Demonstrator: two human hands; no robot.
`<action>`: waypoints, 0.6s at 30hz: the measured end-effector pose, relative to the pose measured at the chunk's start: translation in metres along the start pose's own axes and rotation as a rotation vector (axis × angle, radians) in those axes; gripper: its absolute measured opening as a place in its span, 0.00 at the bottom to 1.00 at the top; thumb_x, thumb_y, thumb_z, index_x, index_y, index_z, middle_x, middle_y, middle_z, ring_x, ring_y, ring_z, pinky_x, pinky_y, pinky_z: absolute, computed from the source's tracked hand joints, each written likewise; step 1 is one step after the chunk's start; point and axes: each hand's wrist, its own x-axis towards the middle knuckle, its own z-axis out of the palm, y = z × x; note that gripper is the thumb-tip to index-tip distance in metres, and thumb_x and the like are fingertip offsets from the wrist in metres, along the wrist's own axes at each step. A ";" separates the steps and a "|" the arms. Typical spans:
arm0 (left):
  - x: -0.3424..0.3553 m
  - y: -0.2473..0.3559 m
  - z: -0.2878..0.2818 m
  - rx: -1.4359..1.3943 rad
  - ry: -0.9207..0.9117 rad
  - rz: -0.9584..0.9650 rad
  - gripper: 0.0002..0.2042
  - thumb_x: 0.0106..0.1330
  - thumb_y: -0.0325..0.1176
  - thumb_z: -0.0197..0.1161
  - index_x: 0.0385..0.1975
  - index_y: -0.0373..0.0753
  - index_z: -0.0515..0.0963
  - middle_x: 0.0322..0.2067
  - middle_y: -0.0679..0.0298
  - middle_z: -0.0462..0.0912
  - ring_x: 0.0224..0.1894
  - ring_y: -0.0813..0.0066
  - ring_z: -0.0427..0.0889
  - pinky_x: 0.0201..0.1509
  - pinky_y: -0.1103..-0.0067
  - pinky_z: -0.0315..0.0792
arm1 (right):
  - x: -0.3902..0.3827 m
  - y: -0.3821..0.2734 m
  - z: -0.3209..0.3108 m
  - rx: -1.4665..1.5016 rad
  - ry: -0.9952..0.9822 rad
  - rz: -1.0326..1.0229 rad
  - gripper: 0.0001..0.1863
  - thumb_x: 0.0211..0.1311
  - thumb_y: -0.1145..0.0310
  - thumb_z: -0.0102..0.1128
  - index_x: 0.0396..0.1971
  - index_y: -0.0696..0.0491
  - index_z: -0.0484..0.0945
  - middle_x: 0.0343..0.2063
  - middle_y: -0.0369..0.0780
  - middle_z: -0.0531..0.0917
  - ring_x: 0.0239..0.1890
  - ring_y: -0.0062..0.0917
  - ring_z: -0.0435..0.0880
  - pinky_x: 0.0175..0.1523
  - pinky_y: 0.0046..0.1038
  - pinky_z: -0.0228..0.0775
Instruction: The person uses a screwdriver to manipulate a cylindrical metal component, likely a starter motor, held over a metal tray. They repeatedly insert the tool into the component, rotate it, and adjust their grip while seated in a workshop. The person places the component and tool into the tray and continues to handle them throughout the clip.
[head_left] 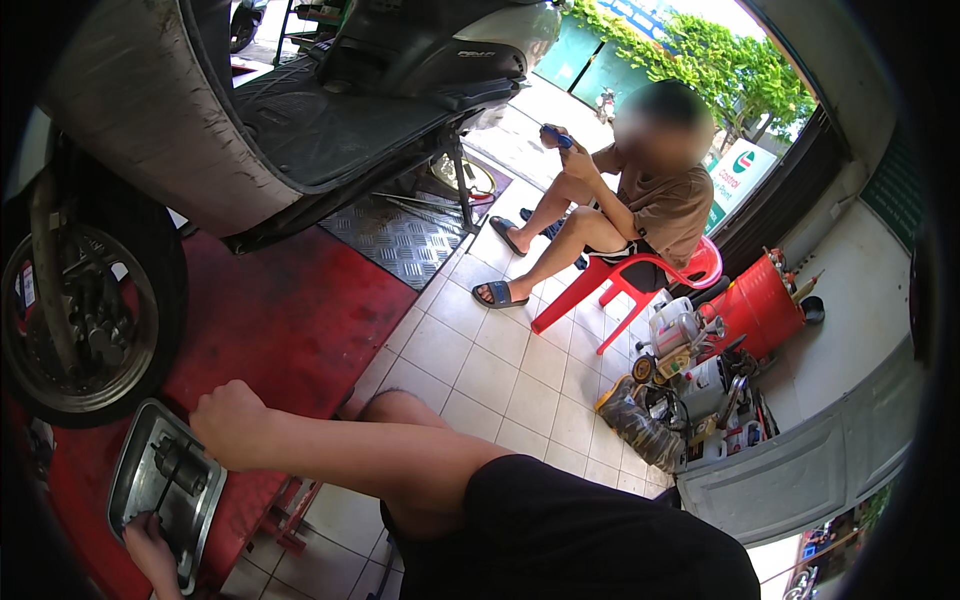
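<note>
A shallow metal tray [133, 462] lies on the red lift platform, beside the scooter's front wheel [85, 310]. In it sits a dark cylindrical metal part [182, 466]. My left hand [150, 550] is over the tray's near end, fingers pinched on a thin dark rod [166, 494] that reaches up to the part. At the tray's right rim, my right hand [228, 425] is closed in a fist, its knuckles up. Whatever it holds, if anything, is hidden by the hand.
The scooter [330, 130] stands above the red platform [290, 310]. A person [660, 200] sits on a red plastic chair [625, 285], holding a blue object. Bottles, a boot-like camouflage item [645, 425] and a red drum [755, 305] crowd the right wall. My knee [400, 408] is beside the platform.
</note>
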 end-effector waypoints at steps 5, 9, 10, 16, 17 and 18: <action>0.000 -0.008 0.003 -0.093 0.011 -0.038 0.07 0.65 0.26 0.62 0.38 0.30 0.78 0.34 0.52 0.79 0.40 0.56 0.78 0.46 0.66 0.70 | 0.000 -0.002 -0.002 -0.003 -0.005 -0.005 0.19 0.56 0.52 0.69 0.35 0.54 0.83 0.36 0.42 0.86 0.40 0.33 0.87 0.41 0.34 0.76; 0.015 0.008 -0.017 -0.815 -0.241 -0.304 0.07 0.68 0.30 0.61 0.38 0.31 0.77 0.30 0.60 0.77 0.36 0.72 0.77 0.41 0.75 0.70 | -0.002 0.002 0.009 0.029 0.007 -0.014 0.21 0.56 0.52 0.68 0.39 0.56 0.82 0.37 0.45 0.85 0.42 0.36 0.86 0.43 0.36 0.76; 0.019 0.029 -0.034 -1.064 -0.370 -0.385 0.08 0.69 0.30 0.61 0.38 0.32 0.76 0.29 0.63 0.77 0.34 0.76 0.77 0.39 0.78 0.70 | -0.002 -0.002 0.010 0.119 0.040 -0.038 0.22 0.56 0.52 0.67 0.40 0.56 0.81 0.38 0.46 0.84 0.42 0.38 0.85 0.43 0.37 0.76; -0.005 0.086 -0.015 -1.226 -0.265 -0.066 0.15 0.73 0.39 0.57 0.26 0.37 0.74 0.24 0.69 0.73 0.32 0.82 0.74 0.43 0.81 0.66 | 0.001 -0.050 0.043 0.662 0.371 -0.286 0.21 0.63 0.55 0.60 0.42 0.61 0.75 0.38 0.50 0.82 0.43 0.45 0.82 0.46 0.42 0.74; -0.012 0.101 -0.011 -1.248 -0.229 -0.109 0.14 0.73 0.39 0.57 0.26 0.37 0.74 0.25 0.69 0.74 0.34 0.82 0.74 0.44 0.81 0.66 | 0.000 -0.052 0.046 0.670 0.250 -0.242 0.18 0.66 0.58 0.57 0.40 0.61 0.75 0.37 0.50 0.81 0.43 0.45 0.82 0.45 0.42 0.73; -0.017 0.108 -0.007 -1.265 -0.190 -0.152 0.14 0.73 0.39 0.58 0.27 0.36 0.75 0.26 0.69 0.75 0.35 0.83 0.73 0.44 0.80 0.65 | 0.001 -0.055 0.048 0.648 0.253 -0.248 0.18 0.66 0.58 0.56 0.39 0.61 0.75 0.36 0.50 0.81 0.42 0.45 0.82 0.44 0.42 0.73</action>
